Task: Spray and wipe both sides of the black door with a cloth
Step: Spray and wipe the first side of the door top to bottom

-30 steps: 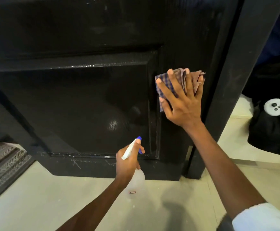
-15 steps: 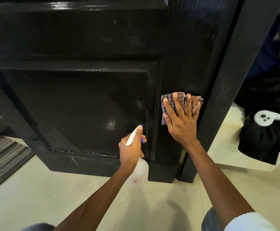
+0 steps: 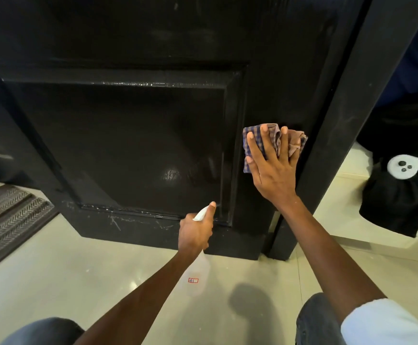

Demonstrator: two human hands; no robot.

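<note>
Wiping lower right stile of black door (image 3: 133, 135), filling upper frame.
Right hand (image 3: 271, 170) is pressing checked cloth (image 3: 257, 138) flat, fingers spread; left hand (image 3: 195, 232) is gripping spray bottle (image 3: 198, 275). Advise overlapping strokes, even pressure.
</note>
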